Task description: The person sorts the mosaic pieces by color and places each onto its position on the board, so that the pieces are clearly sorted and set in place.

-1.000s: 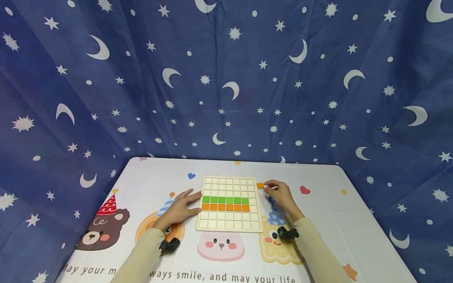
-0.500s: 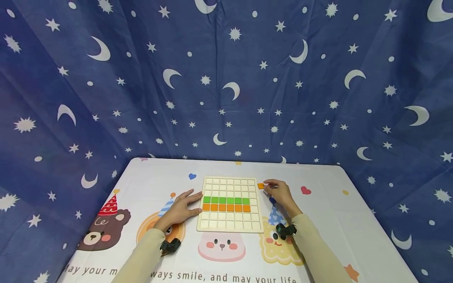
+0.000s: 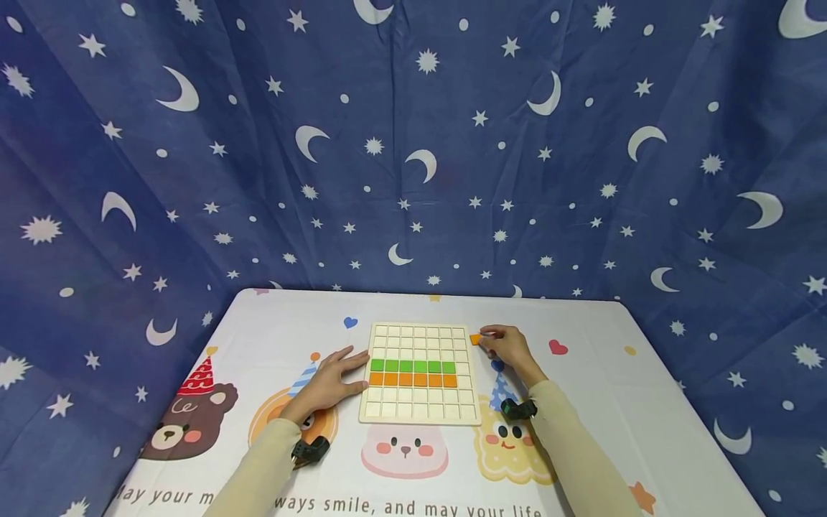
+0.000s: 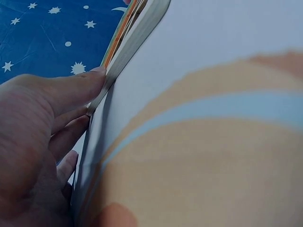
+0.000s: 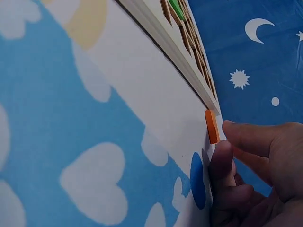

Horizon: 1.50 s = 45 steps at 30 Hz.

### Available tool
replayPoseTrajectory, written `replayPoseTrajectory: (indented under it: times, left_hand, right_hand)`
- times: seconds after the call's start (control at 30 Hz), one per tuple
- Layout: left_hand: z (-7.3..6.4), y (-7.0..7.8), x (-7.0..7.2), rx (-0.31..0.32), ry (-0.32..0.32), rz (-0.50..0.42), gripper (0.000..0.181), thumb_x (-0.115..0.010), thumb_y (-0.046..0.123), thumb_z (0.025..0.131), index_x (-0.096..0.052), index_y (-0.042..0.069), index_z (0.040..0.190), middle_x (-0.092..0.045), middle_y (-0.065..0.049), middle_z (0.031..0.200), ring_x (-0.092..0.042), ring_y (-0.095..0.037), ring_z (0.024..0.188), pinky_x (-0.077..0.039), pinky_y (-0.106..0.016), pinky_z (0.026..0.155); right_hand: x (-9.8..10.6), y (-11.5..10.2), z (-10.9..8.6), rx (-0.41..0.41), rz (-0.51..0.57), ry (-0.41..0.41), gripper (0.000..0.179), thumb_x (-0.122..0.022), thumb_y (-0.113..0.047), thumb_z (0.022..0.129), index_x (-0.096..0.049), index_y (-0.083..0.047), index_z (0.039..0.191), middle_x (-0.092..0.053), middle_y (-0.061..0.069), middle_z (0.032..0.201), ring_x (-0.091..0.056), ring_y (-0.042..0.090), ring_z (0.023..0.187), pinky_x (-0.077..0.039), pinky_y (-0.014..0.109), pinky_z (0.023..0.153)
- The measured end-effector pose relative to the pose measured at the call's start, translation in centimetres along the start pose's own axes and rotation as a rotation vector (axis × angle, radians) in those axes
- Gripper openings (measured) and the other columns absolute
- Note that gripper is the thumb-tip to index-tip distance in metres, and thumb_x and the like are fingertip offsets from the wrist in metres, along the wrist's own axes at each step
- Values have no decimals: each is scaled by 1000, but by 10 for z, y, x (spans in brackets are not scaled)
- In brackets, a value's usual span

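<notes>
A pale wooden grid board (image 3: 420, 421) lies mid-table in the head view. A row of green tiles (image 3: 413, 366) sits directly above a row of orange tiles (image 3: 420, 380); the cells at their right ends are bare. My left hand (image 3: 327, 384) rests at the board's left edge with fingers spread, and its thumb (image 4: 80, 90) meets that edge in the left wrist view. Beyond the board's upper right corner, my right hand (image 3: 510, 348) pinches a loose orange tile (image 5: 212, 126) at its near side, fingertips partly covering it.
A white tablecloth (image 3: 581, 431) printed with animals, hearts and lettering covers the table. Behind it and at both sides hangs a dark blue curtain (image 3: 452, 215) with moons and stars. Black wrist cameras (image 3: 311, 450) are strapped on both wrists, below cream sleeves.
My right fingertips have edged left over the loose orange tile, covering more of it, and the right wrist has shifted up and left. The left hand and the board stay put.
</notes>
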State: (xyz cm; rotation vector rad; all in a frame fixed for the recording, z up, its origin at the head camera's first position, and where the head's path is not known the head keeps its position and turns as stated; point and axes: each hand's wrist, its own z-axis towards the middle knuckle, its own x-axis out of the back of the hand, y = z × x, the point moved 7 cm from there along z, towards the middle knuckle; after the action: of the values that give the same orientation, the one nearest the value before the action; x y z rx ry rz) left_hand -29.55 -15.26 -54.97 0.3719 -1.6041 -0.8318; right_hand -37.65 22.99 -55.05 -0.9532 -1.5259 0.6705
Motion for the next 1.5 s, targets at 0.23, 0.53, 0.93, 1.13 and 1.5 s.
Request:
replayPoseTrajectory:
  times: [0.23,0.53,0.93,1.13,1.5]
  left_hand:
    - [0,0,-1,-2,7,5,64,-75,36,87,-51,22,145,-42,-1,156,-21,-37,151,-20,-67,116]
    - [0,0,-1,4,6,4,64,-74,37,87,-51,23,145,-41,-3,157,-21,-36,151,-21,-67,115]
    - [-1,1,1,-8,12,-8,64,-75,37,86,-52,22,145,-38,-6,158,-21,-41,149,-20,-69,115]
    - [-1,-1,0,0,9,-2,64,-74,39,87,-51,23,145,-37,-6,159,-20,-42,149,-19,-69,115]
    - [0,-1,-1,6,10,-2,64,-74,39,86,-52,22,144,-39,-3,158,-21,-40,150,-19,-68,116]
  right_hand:
    - [-1,-2,-1,15,-14,-29,29,-70,-14,90,-71,-8,119,-62,6,77,-55,13,58,-48,23,53]
    - [-1,-6,-5,34,-71,-17,22,-72,-11,86,-72,-7,108,-59,3,74,-53,13,59,-44,24,53]
    - [2,-5,-10,90,-63,35,15,-74,-5,83,-66,-4,95,-65,11,89,-60,14,67,-53,23,59]
    - [3,-5,-13,57,-36,32,12,-69,-4,86,-66,-5,98,-63,10,89,-61,16,70,-54,24,62]
    - [9,-17,-31,95,-44,89,13,-72,-8,86,-69,-7,99,-66,9,94,-60,16,71,-53,25,62]
